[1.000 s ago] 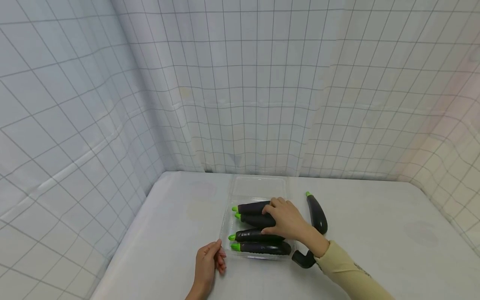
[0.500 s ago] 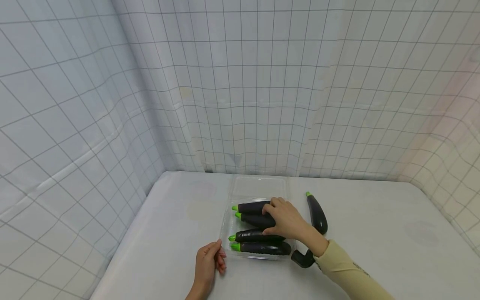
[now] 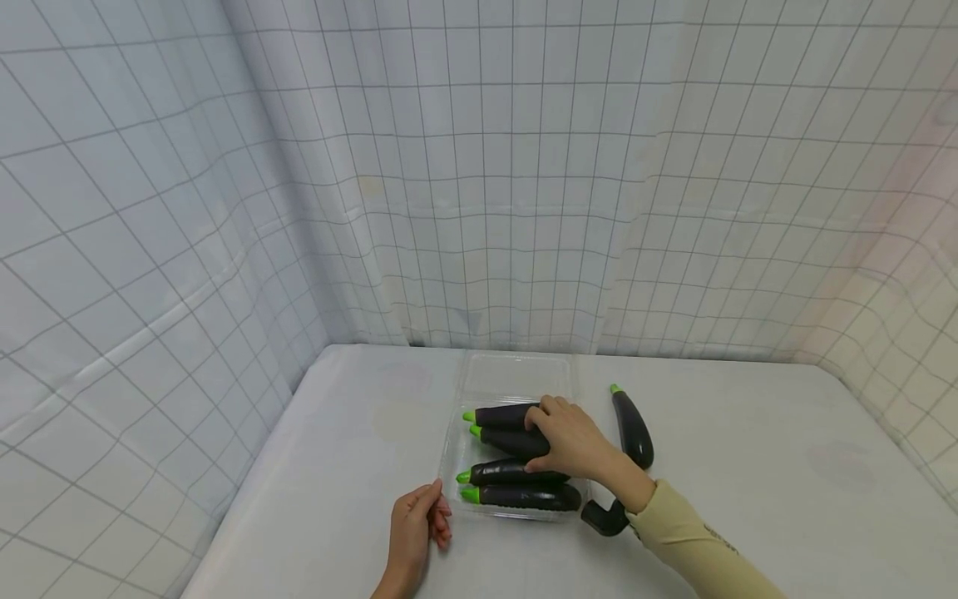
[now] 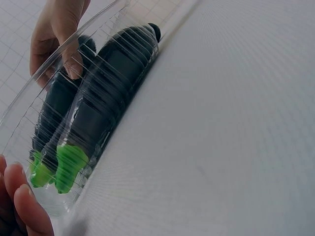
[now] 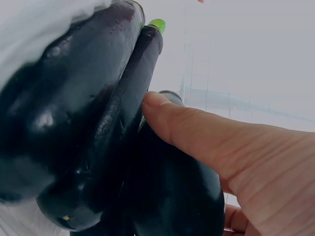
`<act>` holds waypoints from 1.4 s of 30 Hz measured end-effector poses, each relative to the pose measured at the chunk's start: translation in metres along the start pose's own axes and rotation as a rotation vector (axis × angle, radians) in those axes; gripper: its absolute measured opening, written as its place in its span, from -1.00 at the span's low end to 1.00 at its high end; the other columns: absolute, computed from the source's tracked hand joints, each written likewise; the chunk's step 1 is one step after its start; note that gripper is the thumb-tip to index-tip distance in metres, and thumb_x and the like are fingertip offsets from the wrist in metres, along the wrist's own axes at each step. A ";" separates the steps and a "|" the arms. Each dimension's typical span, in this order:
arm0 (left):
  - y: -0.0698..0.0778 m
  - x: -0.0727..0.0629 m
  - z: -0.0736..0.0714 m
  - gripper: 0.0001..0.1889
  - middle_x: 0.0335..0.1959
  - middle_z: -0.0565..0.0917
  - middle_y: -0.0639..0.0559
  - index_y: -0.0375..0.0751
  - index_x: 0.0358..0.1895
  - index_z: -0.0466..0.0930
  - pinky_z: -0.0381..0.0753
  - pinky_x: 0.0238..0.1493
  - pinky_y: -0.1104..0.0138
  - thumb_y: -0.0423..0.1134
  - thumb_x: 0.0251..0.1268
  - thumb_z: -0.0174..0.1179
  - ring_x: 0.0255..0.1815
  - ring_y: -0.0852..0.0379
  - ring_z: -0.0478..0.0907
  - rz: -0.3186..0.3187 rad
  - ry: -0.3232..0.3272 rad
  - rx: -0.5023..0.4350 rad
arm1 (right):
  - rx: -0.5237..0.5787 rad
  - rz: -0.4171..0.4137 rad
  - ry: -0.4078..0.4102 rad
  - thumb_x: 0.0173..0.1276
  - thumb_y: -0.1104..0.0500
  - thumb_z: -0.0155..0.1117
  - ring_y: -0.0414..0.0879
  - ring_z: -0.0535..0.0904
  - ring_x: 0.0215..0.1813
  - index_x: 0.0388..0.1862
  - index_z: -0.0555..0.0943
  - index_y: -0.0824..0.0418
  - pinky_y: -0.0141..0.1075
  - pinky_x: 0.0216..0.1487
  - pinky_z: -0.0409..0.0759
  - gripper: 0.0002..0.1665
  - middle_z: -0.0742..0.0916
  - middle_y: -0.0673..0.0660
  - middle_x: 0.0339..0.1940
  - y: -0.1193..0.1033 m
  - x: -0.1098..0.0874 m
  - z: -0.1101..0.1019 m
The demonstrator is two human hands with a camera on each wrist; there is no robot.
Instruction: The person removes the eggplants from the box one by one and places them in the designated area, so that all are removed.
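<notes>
A clear plastic container [image 3: 462,391] lies with its lid folded back. Inside it are several dark eggplants with green stems. My right hand [image 3: 572,437] reaches over them and grips the second eggplant [image 3: 509,439] from the back, fingers over its far side and thumb on its near side. In the right wrist view the thumb [image 5: 187,130] lies along that eggplant's dark skin. Beside it lies the third eggplant [image 3: 490,472], and the front eggplant [image 3: 527,497] is nearest me. My left hand [image 3: 413,528] rests at the container's near left corner, fingers loosely curled, fingertips right at its wall.
Another eggplant [image 3: 634,428] lies on the white table [image 3: 733,441] to the right of the container. A curved black piece [image 3: 604,517] shows beside my right wrist, partly hidden. A white checked curtain [image 3: 524,208] hangs behind the table and along both sides.
</notes>
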State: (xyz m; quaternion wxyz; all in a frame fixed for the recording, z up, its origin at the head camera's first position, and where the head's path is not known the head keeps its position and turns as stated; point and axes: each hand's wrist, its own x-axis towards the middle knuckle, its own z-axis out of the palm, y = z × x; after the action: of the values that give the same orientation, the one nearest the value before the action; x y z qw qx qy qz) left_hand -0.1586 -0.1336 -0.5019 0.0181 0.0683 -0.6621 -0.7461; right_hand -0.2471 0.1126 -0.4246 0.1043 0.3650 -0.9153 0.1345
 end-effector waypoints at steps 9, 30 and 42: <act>0.000 0.000 0.000 -0.50 -0.83 0.40 0.02 -0.66 -0.54 0.39 0.46 -0.83 0.38 -0.23 0.50 -0.07 -0.86 0.21 0.39 0.006 -0.003 -0.003 | -0.015 -0.007 0.014 -0.17 -0.17 0.60 -0.12 0.35 -0.31 -0.22 0.53 0.13 -0.26 -0.35 0.38 -0.37 0.44 -0.01 -0.32 0.000 -0.001 0.000; -0.003 0.002 -0.001 -0.53 -0.84 0.39 0.00 -0.46 -0.62 0.44 0.46 -0.82 0.38 -0.23 0.50 -0.07 -0.86 0.19 0.39 -0.016 0.007 -0.012 | 0.016 0.000 0.000 0.04 -0.14 0.49 -0.11 0.41 -0.26 -0.18 0.59 0.12 -0.21 -0.30 0.42 -0.51 0.51 0.01 -0.26 0.000 -0.003 -0.001; -0.003 0.002 0.000 -0.50 -0.83 0.39 0.00 -0.61 -0.59 0.40 0.46 -0.82 0.38 -0.24 0.50 -0.08 -0.86 0.19 0.39 -0.006 0.001 -0.015 | 0.032 -0.011 0.003 0.08 -0.14 0.47 -0.11 0.45 -0.23 -0.16 0.63 0.12 -0.17 -0.24 0.47 -0.54 0.55 0.01 -0.26 -0.001 -0.003 -0.002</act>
State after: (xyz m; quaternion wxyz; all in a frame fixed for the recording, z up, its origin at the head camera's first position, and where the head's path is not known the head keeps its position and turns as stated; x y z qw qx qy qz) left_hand -0.1602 -0.1337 -0.5052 0.0168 0.0703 -0.6563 -0.7511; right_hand -0.2440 0.1145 -0.4239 0.1006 0.3716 -0.9108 0.1492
